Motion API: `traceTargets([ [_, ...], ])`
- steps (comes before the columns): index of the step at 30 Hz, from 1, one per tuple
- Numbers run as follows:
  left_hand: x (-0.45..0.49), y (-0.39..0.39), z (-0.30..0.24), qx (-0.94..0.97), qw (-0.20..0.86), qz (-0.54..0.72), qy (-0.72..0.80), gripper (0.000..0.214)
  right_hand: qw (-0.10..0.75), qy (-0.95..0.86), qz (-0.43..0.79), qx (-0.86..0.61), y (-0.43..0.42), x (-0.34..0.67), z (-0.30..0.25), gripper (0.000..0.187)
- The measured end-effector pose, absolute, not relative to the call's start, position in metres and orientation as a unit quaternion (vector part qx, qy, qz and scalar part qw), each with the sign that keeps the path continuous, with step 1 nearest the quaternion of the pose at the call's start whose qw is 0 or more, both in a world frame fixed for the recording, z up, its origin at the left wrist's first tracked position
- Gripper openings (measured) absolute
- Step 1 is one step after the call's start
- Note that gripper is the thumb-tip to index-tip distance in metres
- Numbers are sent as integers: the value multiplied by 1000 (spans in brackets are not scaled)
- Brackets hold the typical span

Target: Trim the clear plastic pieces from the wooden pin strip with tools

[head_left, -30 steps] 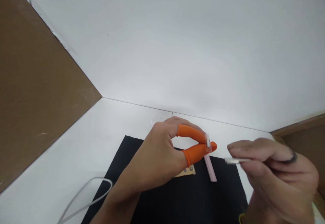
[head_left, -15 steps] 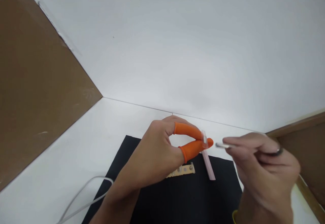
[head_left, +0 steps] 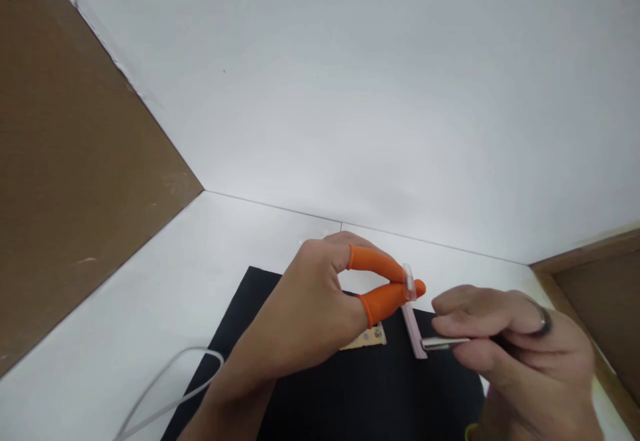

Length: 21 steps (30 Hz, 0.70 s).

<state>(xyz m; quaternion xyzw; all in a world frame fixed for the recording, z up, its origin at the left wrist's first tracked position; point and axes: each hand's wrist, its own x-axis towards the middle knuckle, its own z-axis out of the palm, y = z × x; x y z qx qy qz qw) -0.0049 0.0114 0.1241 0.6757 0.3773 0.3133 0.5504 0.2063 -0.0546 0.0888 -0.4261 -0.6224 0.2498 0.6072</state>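
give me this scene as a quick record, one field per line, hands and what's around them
left hand: thumb and finger pinch a small clear piece
finger covers: orange, on that thumb and finger
right hand: holds a slim metal tool
tool tip: at the near end of the pink bar; contact unclear
yellowish strip: on the black mat, partly hidden by the left hand
white cable: loop overlaps the mat's left edge in view

Smooth, stretchy orange rubber finger cots point(head_left: 383, 304) with rolled rims sheathe the left hand's point(head_left: 310, 308) thumb and forefinger, lower centre of the frame. At lower right, a dark, glossy ring point(head_left: 545, 322) circles a right-hand point(head_left: 530, 354) finger; a yellow band point(head_left: 471, 432) shows at the bottom edge.
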Motion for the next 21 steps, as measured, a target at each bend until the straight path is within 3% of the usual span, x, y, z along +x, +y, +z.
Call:
traceTargets([
  [6, -6, 8, 123, 683, 545, 317, 369, 8, 744, -479, 197, -421, -44, 197, 81, 10],
  [11, -8, 7, 123, 683, 547, 312, 370, 9, 680, -543, 236, -432, -48, 198, 83, 2],
  [14, -8, 8, 124, 680, 553, 305, 372, 10, 629, -608, 264, -407, -53, 200, 88, 8],
  [18, -9, 7, 124, 684, 548, 309, 368, 9, 703, -521, 232, -424, -44, 196, 84, 6],
  [21, -9, 6, 124, 688, 542, 315, 366, 7, 737, -481, 221, -421, -39, 193, 78, 14],
])
